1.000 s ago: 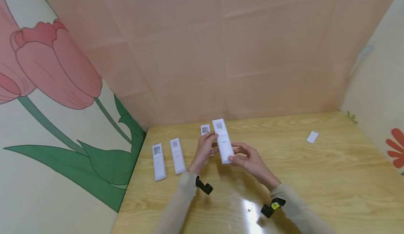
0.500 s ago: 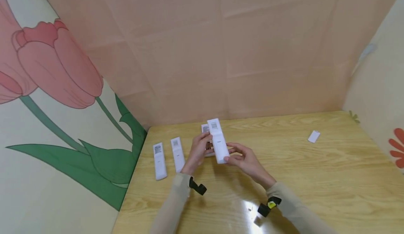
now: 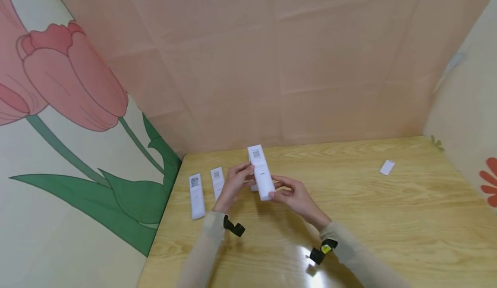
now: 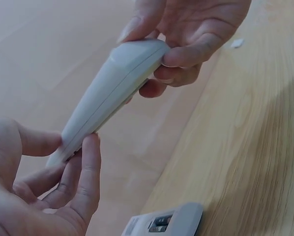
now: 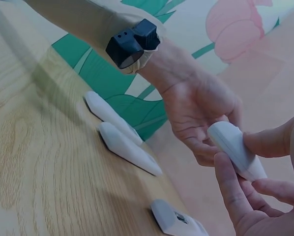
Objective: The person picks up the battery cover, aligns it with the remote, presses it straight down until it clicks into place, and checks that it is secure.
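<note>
A white remote control (image 3: 262,173) is held above the table, its back with a printed label turned up in the head view. My left hand (image 3: 233,182) pinches its far, left side between thumb and fingers. At the near end, my right hand (image 3: 296,197) grips it with the thumb on top and fingers beneath. Beneath them lies another remote (image 4: 189,219), mostly hidden in the head view. Its battery compartment (image 4: 161,222) is uncovered, with batteries inside. The underside of the held remote is hidden in the head view.
Two more white remotes, one at the far left (image 3: 196,197) and one beside my left hand (image 3: 217,179), lie label side up on the wooden table (image 3: 388,219). A small white cover (image 3: 387,167) lies at the back right. A draped cloth (image 3: 310,64) stands behind.
Both hands have moved left with the held remote, which now covers most of the remote lying behind it. The grip looks the same.
</note>
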The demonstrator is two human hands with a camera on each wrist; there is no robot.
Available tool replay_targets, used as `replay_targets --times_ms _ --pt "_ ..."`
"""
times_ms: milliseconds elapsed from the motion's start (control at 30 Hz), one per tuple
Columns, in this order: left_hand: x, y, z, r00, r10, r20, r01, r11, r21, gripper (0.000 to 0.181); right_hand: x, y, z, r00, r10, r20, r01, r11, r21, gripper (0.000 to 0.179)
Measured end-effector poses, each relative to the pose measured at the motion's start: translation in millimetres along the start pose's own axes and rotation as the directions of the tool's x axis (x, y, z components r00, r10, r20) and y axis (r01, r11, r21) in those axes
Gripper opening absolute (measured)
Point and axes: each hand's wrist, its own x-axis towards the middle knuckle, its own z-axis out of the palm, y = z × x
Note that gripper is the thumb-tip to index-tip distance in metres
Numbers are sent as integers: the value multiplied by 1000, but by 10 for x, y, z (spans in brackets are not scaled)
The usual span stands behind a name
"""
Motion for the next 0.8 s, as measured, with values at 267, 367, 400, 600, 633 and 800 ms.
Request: replay_targets --times_ms 267,367,400,600,633,800 --pt "-18 -27 -117 1000 0 -9 0 1000 1 47 58 27 104 1000 0 -10 0 1000 -8 63" --pt "-26 -33 -152 1000 8 -19 -8 1000 5 48 83 47 144 1000 -7 -17 6 1000 -11 62" --pt "-26 -36 -164 1000 9 -23 -9 1000 1 48 90 53 157 1000 -8 -21 8 1000 -11 61" --pt "-17 -37 -247 999 21 -42 -23 999 -43 47 124 83 233 999 -27 -35 26 1000 -12 59" --pt "-17 -44 -266 998 24 -51 -26 998 -52 47 130 90 247 999 -32 -37 31 999 -18 59" --pt "-21 -81 -342 996 26 -87 -31 997 -65 44 170 165 313 997 -54 -54 51 997 -58 54"
